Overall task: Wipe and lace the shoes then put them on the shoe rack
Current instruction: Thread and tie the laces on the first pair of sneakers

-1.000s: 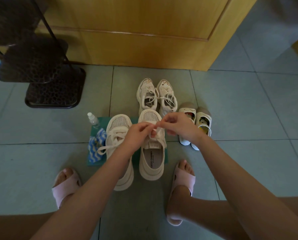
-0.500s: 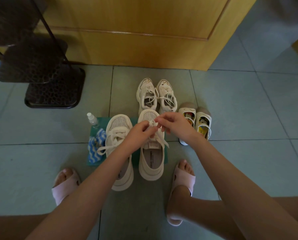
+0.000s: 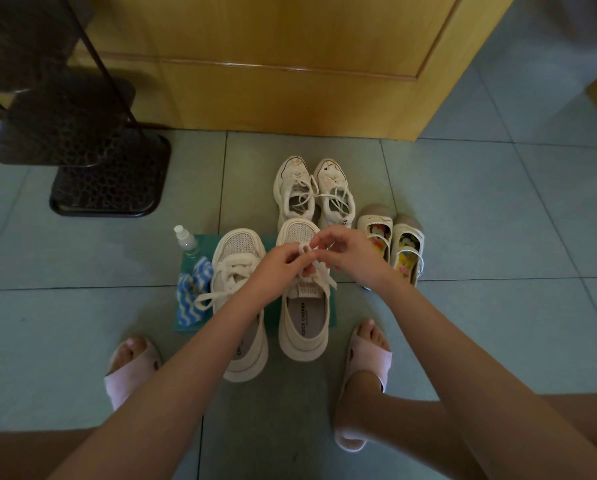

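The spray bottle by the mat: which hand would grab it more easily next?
Probably the left hand; the spray bottle stands on its side, past the left shoe. The right hand would have to cross over.

Six shoes are sitting around the hands: two cream sneakers (image 3: 304, 306) beneath them, two white sneakers (image 3: 314, 192) beyond, two small shoes (image 3: 392, 247) rightward. One spray bottle (image 3: 185, 240) and one striped cloth (image 3: 193, 292) are lying leftward.

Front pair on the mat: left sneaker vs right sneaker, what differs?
The left sneaker has its lace already knotted, with no hand on it; the right sneaker has its lace held by both the left hand and the right hand. The left sneaker sits nearer the person. Both are cream, toes toward the door.
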Demonstrator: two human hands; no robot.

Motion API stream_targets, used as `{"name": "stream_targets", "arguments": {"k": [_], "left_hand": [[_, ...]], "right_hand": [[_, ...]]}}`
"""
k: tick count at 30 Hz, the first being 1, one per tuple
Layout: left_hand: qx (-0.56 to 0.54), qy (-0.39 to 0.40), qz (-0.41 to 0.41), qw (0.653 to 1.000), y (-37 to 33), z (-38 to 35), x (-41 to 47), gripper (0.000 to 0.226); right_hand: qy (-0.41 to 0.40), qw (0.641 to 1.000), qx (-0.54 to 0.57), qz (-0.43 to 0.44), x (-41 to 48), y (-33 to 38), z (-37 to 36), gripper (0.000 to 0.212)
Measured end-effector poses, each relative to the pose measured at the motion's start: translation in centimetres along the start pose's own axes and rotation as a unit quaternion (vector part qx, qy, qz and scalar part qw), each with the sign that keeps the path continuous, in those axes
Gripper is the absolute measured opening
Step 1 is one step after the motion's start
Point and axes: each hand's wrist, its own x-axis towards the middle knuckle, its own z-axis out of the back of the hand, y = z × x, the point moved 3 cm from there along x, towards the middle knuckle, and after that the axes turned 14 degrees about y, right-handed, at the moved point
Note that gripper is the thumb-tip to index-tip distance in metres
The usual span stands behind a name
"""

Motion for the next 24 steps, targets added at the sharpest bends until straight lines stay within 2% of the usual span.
{"name": "stream_targets", "arguments": {"k": [7, 10, 15, 18, 24], "left_hand": [[-0.034, 0.024, 0.037, 0.998, 0.4, 0.1, 0.3, 0.026], [-0.065, 0.018, 0.038, 0.997, 0.6, 0.5, 0.2, 0.025], [-0.187, -0.013, 0.034, 0.982, 1.4, 0.9, -0.2, 0.026], [-0.193, -0.023, 0.038, 0.980, 1.5, 0.9, -0.1, 0.026], [-0.203, -0.041, 0.070, 0.976, 1.6, 0.8, 0.2, 0.018]], "right_hand": [[0.059, 0.994, -0.096, -0.012, 0.5, 0.2, 0.1, 0.012], [0.081, 0.993, -0.082, -0.014, 0.7, 0.3, 0.2, 0.018], [0.057, 0.998, 0.004, -0.031, 0.2, -0.7, 0.3, 0.009], [0.034, 0.998, 0.043, -0.028, -0.1, -0.7, -0.2, 0.005], [0.002, 1.000, -0.013, -0.005, -0.5, 0.2, -0.9, 0.005]]}}
